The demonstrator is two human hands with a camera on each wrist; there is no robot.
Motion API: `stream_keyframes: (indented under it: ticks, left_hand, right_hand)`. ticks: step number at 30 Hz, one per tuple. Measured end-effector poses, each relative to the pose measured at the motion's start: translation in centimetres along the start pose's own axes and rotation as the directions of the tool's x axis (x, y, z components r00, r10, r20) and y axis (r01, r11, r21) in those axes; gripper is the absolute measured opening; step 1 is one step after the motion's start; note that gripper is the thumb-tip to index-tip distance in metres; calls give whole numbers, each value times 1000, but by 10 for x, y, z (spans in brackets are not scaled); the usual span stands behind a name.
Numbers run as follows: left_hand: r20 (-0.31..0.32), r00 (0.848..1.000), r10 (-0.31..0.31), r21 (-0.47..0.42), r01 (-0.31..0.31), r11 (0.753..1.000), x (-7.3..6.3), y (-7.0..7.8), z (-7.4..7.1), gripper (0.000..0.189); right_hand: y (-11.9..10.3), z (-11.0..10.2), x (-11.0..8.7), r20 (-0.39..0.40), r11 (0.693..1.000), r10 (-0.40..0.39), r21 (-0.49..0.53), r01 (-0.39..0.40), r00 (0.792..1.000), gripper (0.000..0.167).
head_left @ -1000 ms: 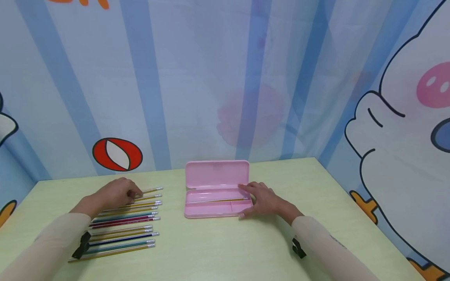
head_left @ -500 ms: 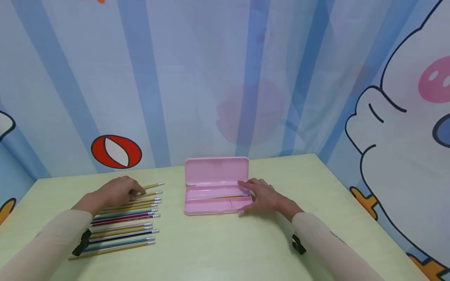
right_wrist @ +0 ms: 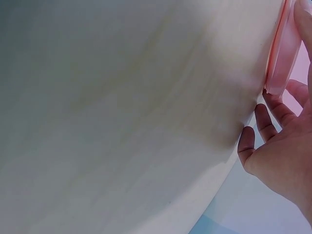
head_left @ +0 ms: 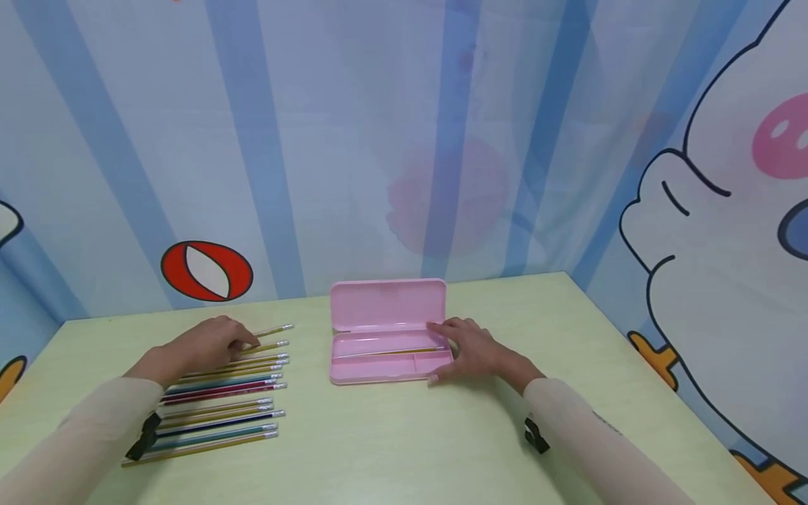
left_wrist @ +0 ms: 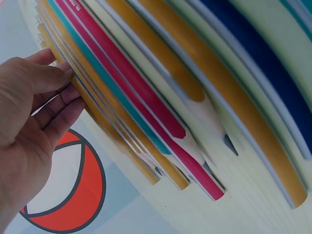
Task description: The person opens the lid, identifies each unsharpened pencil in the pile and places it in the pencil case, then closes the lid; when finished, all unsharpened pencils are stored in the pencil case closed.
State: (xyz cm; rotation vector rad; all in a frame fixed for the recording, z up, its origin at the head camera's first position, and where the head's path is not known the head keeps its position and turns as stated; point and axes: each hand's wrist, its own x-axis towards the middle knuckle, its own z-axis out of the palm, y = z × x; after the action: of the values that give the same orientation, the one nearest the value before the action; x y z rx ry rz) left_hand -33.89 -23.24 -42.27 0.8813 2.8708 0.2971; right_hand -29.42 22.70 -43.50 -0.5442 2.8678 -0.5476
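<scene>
Fingers (head_left: pixel 236 337) of our left hand (head_left: pixel 205 346) pinch a yellow pencil (head_left: pixel 268 346) on the far side of a pencil row (head_left: pixel 221 393); our right hand (head_left: pixel 475 353), fingers spread, touches the pink case (head_left: pixel 372 368) at its right end. Desk (head_left: pixel 379 442) surface extends in front, its back edge (head_left: pixel 505 279) just behind the raised lid (head_left: pixel 388 305).
</scene>
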Motion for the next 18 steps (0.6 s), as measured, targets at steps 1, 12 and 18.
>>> stream_keyframes:
  ticks: [1, 12, 18]
  left_hand:
    - [-4, 1000, 4, 4, -4, 1000, 0, 0, 0, 28]
    - [52, 999, -10, -35, 12, 999, 2, 6, -5, 27]
    - [66, 998, -23, -57, 27, 998, 1, 6, -7, 28]
  right_hand:
    - [0, 0, 0, -1, 1000, -3, -4, 3, 1000, 101]
    - [0, 0, -1, -8, 1000, -17, -2, 17, 1000, 100]
    - [-1, 0, -1, -10, 1000, -13, -1, 13, 1000, 100]
